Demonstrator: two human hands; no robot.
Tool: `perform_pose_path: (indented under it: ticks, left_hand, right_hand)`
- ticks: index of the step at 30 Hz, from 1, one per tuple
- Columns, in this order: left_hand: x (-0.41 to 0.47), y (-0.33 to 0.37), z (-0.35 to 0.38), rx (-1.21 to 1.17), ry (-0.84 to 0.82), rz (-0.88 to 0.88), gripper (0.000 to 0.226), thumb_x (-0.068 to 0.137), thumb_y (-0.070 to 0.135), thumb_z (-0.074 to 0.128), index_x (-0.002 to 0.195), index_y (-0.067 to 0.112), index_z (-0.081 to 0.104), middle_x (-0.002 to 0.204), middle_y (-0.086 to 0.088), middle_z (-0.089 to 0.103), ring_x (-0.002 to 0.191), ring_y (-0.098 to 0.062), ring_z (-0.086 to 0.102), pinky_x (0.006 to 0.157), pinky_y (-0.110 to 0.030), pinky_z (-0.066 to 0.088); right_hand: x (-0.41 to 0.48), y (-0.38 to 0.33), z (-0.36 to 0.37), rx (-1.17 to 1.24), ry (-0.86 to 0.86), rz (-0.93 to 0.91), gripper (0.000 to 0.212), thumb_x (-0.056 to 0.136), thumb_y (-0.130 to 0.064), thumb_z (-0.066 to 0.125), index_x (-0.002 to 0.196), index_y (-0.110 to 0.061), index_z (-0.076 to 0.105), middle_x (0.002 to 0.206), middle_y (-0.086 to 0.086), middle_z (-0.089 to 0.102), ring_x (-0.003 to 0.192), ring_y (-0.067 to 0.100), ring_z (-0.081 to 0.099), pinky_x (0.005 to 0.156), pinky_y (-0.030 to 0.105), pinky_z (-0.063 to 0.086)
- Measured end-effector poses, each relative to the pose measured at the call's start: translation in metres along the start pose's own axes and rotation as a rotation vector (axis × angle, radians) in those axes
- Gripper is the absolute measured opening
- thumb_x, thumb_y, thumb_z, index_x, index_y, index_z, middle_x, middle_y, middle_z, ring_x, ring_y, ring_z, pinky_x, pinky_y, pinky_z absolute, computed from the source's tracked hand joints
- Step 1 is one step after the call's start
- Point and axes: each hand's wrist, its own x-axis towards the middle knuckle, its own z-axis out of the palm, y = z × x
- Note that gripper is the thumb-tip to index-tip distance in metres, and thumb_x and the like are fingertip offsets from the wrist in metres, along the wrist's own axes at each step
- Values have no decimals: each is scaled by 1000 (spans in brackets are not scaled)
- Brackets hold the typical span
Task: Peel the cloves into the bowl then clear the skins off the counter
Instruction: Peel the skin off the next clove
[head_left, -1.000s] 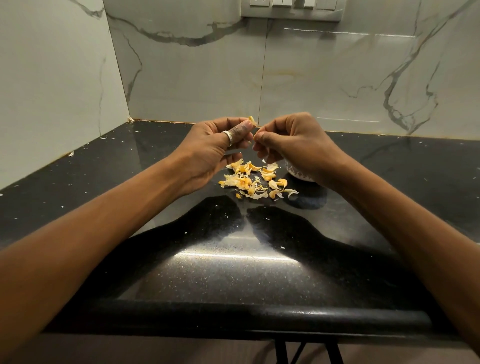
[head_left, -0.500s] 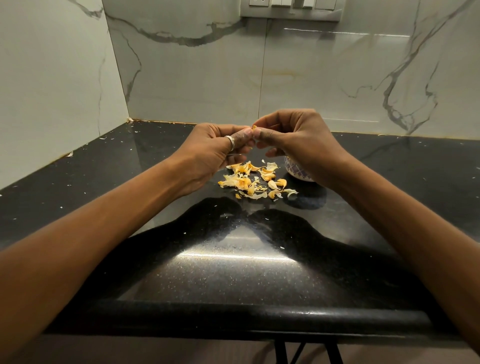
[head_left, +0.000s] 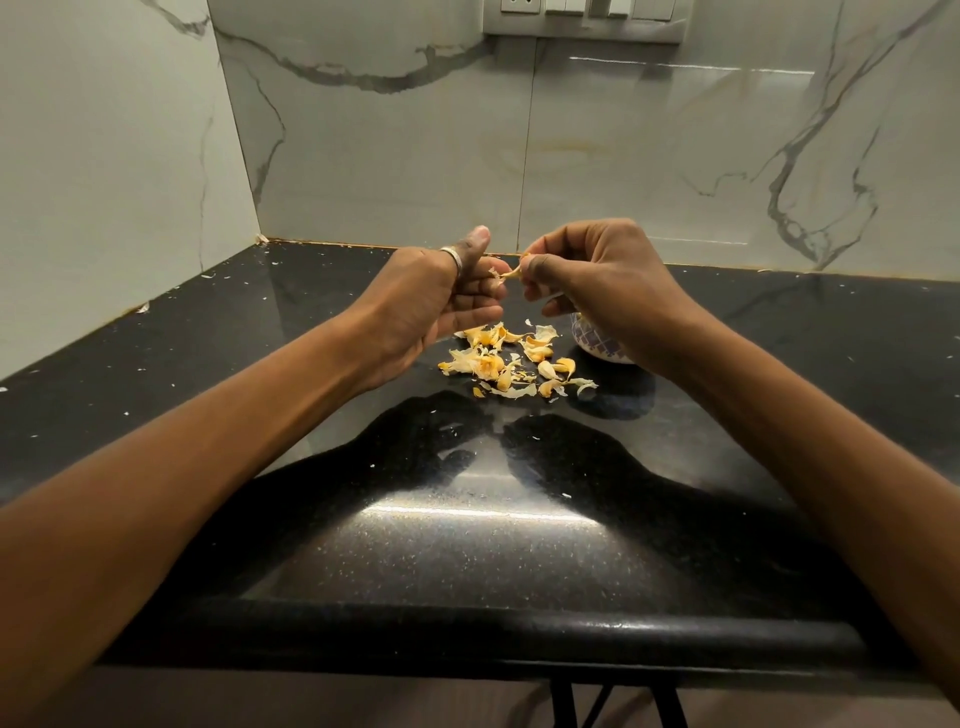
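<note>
Clove peel over black stone desk (head_left: 467, 545).
Left hand (head_left: 441, 301) and right hand (head_left: 608, 280) both pinch the small pale-yellow clove (head_left: 511, 273); purple-patterned white bowl (head_left: 597, 347) directly under right hand, right of papery skins (head_left: 498, 364).

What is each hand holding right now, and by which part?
One small clove, between both hands: the left hand holds one end in its fingers, and the right hand pinches the other end.

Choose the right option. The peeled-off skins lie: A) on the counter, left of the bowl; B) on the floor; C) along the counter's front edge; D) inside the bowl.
A: the skins lie scattered on the black counter, just left of the patterned bowl.
</note>
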Motion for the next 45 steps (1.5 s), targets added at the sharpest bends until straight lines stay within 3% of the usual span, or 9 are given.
perform_pose_path:
  ticks: [8, 13, 16, 18, 22, 26, 33, 39, 45]
  left_hand:
    - [4, 0, -7, 73, 68, 49, 46, 104, 43, 47, 108, 3, 69, 81, -3, 64, 75, -11, 64, 75, -24, 58]
    - [2, -4, -6, 284, 74, 84, 38, 103, 38, 52, 108, 6, 72, 92, -7, 69, 71, -8, 59, 62, -23, 55]
    - [0, -9, -8, 497, 61, 235, 19, 97, 23, 65, 108, 12, 75, 99, -2, 74, 81, -13, 65, 58, -24, 56]
    - [0, -12, -8, 650, 60, 389, 18, 93, 18, 70, 110, 14, 75, 94, -1, 75, 82, -21, 71, 57, -28, 59]
    - [-2, -15, -7, 934, 116, 761, 14, 89, 18, 73, 101, 13, 77, 82, 0, 74, 69, -16, 68, 66, -34, 58]
    - [0, -13, -10, 1057, 144, 918, 21, 89, 26, 65, 94, 9, 77, 80, -1, 73, 66, -14, 64, 62, -37, 56]
    - [-1, -12, -10, 1104, 166, 940, 21, 88, 24, 63, 88, 9, 77, 74, -1, 72, 62, -12, 62, 60, -37, 56]
    - [-4, -12, -7, 1067, 166, 888, 19, 88, 24, 65, 86, 11, 78, 70, 1, 71, 58, -11, 61, 58, -33, 53]
    - [-7, -9, -4, 667, 72, 468, 9, 95, 14, 66, 90, 13, 74, 79, -12, 70, 68, -24, 68, 52, -31, 59]
  right_hand:
    - [0, -1, -4, -40, 2, 6, 9, 97, -11, 62, 93, -7, 68, 91, 17, 72, 78, 17, 70, 68, 23, 58]
    - [1, 0, -5, -10, 11, 34, 10, 96, -10, 62, 90, -6, 69, 90, 18, 72, 76, 17, 69, 69, 26, 57]
    - [1, -1, -4, 4, 8, 61, 10, 96, -10, 62, 90, -6, 68, 90, 17, 72, 76, 16, 70, 69, 25, 58]
    - [1, -1, -5, 34, 2, 91, 10, 95, -9, 61, 92, -3, 68, 88, 16, 72, 73, 14, 70, 66, 24, 57]
    - [1, -3, -5, 139, -20, 155, 14, 95, -6, 60, 97, 7, 66, 87, 17, 70, 68, 13, 69, 62, 21, 57]
    - [0, -4, -4, 206, -56, 208, 22, 94, -6, 62, 104, 13, 65, 90, 20, 71, 69, 16, 68, 63, 23, 57]
    - [-2, -6, 0, 257, -81, 241, 15, 94, -5, 62, 101, 8, 66, 88, 18, 71, 72, 18, 68, 63, 22, 58]
    - [-2, -7, -1, 440, -101, 276, 18, 93, 1, 62, 109, 11, 63, 86, 16, 71, 72, 18, 70, 67, 23, 60]
    - [0, -6, -2, 483, -111, 290, 17, 94, 4, 59, 109, 9, 64, 93, 18, 71, 75, 18, 71, 70, 23, 61]
